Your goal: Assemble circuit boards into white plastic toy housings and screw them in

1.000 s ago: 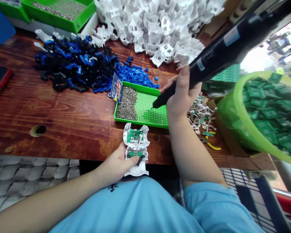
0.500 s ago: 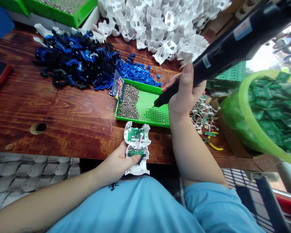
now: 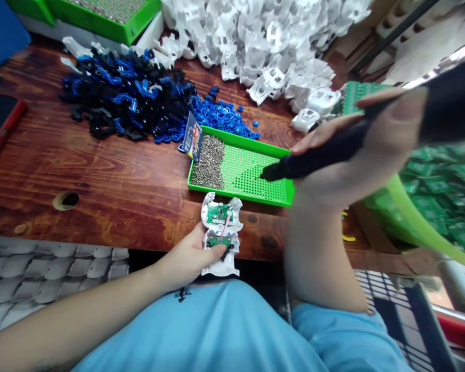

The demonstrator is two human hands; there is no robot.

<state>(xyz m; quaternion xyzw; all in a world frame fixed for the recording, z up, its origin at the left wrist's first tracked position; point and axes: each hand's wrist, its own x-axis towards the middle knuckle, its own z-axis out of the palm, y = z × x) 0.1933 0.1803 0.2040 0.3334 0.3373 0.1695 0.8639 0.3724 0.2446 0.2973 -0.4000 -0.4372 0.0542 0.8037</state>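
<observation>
My left hand (image 3: 196,257) grips an opened white plastic housing (image 3: 221,266) at the table's front edge, thumb across its lower half. Both halves hold a green circuit board (image 3: 219,213), joined by thin red and white wires. My right hand (image 3: 372,139) is wrapped round a black electric screwdriver (image 3: 329,152), blurred by motion. Its tip hangs over the bare right part of a green perforated tray (image 3: 251,194). Small metal screws (image 3: 207,163) are heaped at that tray's left end, beside a printed card (image 3: 192,137).
Behind the tray lie blue and black plastic parts (image 3: 120,95) and small blue rings (image 3: 227,116). White shells (image 3: 251,46) are piled at the back. A yellow-green bin (image 3: 403,206) of circuit boards stands right. A red-edged dark object (image 3: 3,124) lies left.
My right hand has come up closer to the camera and moved right with the screwdriver, now tilted flatter. My left hand still holds the housing in nearly the same spot.
</observation>
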